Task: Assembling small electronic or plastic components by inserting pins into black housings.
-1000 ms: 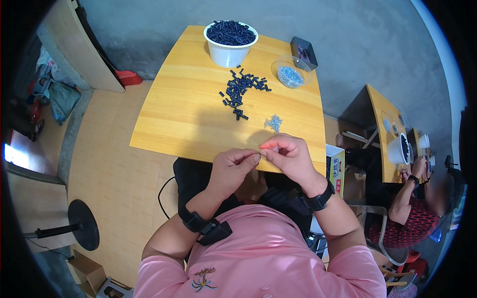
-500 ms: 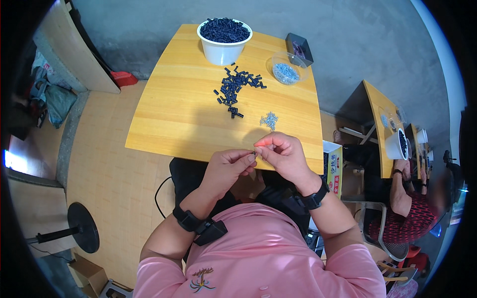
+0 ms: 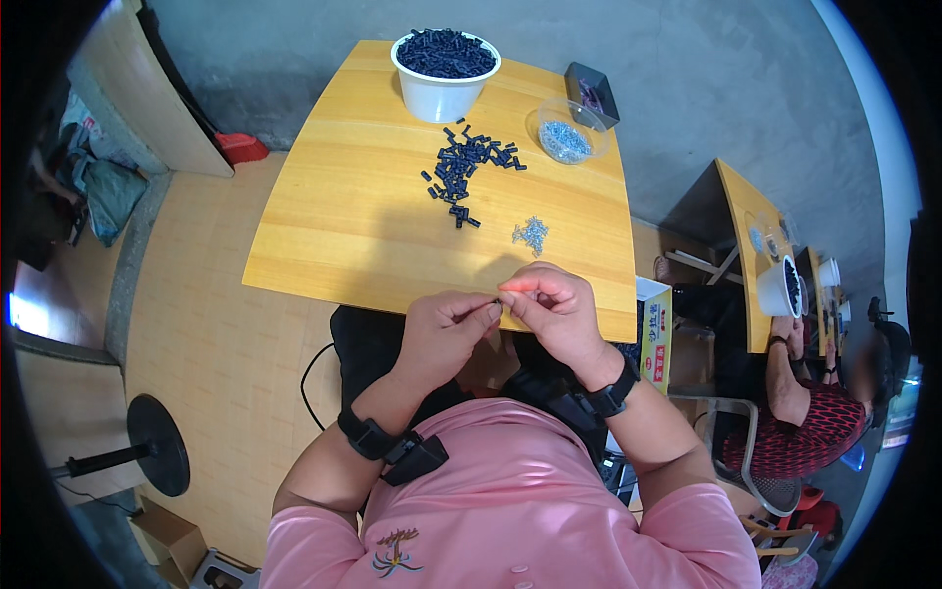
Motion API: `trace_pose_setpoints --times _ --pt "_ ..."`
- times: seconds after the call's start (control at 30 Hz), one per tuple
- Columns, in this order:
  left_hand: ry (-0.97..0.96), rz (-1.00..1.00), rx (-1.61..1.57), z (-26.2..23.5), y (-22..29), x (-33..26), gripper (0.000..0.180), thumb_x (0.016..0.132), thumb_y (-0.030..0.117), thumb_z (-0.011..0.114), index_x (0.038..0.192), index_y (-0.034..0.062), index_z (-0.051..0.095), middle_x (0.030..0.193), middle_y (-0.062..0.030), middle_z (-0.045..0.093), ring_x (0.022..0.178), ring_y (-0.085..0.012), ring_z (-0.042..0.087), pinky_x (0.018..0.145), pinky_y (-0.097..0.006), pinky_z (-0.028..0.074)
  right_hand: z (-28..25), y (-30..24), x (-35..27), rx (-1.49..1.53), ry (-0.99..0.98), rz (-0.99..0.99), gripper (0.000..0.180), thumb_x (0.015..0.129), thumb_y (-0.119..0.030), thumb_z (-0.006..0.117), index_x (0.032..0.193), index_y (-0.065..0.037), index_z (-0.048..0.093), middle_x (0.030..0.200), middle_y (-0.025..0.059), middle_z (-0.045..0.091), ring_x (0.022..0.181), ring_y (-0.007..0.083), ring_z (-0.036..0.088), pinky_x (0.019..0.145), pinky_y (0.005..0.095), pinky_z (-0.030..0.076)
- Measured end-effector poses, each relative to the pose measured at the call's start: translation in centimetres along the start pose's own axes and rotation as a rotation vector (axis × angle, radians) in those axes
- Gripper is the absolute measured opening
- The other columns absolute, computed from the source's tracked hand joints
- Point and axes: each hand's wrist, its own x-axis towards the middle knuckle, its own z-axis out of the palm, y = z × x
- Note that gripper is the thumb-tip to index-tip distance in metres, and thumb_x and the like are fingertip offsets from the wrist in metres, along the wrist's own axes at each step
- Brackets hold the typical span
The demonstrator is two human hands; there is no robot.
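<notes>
At the table's near edge, my left hand [image 3: 446, 332] and my right hand [image 3: 557, 312] meet fingertip to fingertip. My left thumb and fingers pinch a small black piece [image 3: 499, 303], mostly covered by the fingertips. The right thumb and forefinger are pressed together beside it; whatever they hold is too small to make out. Just beyond my right hand lies a little heap of small shiny metal pieces [image 3: 531, 236]. Farther off, short black cylindrical pieces [image 3: 459, 173] are scattered over the wooden table [image 3: 324, 221].
A white bucket [image 3: 439, 98] heaped with black pieces stands at the table's back. Right of it are a clear bowl [image 3: 566, 142] of metal pieces and a dark box [image 3: 593, 93]. A yellow-and-white carton [image 3: 654, 339] sits by the right edge. Another person [image 3: 795, 422] works at a table farther right.
The whole view has shifted slightly. My hands stay joined at the fingertips, with hardly any change in their grip.
</notes>
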Motion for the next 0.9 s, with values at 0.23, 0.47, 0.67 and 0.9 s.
trace_pose_setpoints --times 0.23,0.47,0.67,0.9 --pt "-0.039 -0.074 -0.104 -0.41 0.74 -0.16 0.02 0.086 0.014 0.061 0.099 0.0 0.066 0.08 -0.0034 0.064 0.07 -0.0089 0.058 0.065 -0.021 0.048 -0.19 -0.39 0.23 0.023 0.012 -0.046 0.008 0.078 0.004 0.064 0.086 0.0 0.065 0.08 0.0016 0.058 0.066 0.0049 0.051 0.058 0.0182 0.041" --pt "-0.021 0.039 0.058 -0.41 0.64 -0.25 0.016 0.086 0.011 0.06 0.097 0.0013 0.066 0.077 -0.003 0.063 0.068 -0.0088 0.058 0.061 -0.022 0.047 -0.21 -0.63 0.0 0.09 -0.011 0.029 0.008 0.079 0.004 0.063 0.087 0.0 0.065 0.081 0.0005 0.058 0.068 0.0041 0.051 0.06 0.0177 0.041" --pt "-0.036 0.118 0.145 -0.52 0.87 -0.24 0.013 0.085 0.009 0.061 0.092 -0.0001 0.067 0.074 -0.0036 0.061 0.065 -0.0089 0.057 0.057 -0.022 0.046 -0.18 0.01 -0.19 0.087 -0.026 0.04 0.009 0.08 0.005 0.063 0.087 0.0 0.065 0.084 0.0013 0.059 0.071 0.0045 0.052 0.061 0.0177 0.042" --pt "-0.008 0.13 0.113 -0.21 0.32 0.02 0.014 0.085 0.01 0.061 0.09 -0.0014 0.066 0.072 -0.0039 0.06 0.064 -0.0086 0.056 0.055 -0.022 0.045 0.18 0.31 -0.4 0.162 0.048 0.033 0.01 0.08 0.005 0.063 0.088 0.0 0.065 0.085 0.0018 0.06 0.074 0.0055 0.053 0.065 0.0185 0.043"
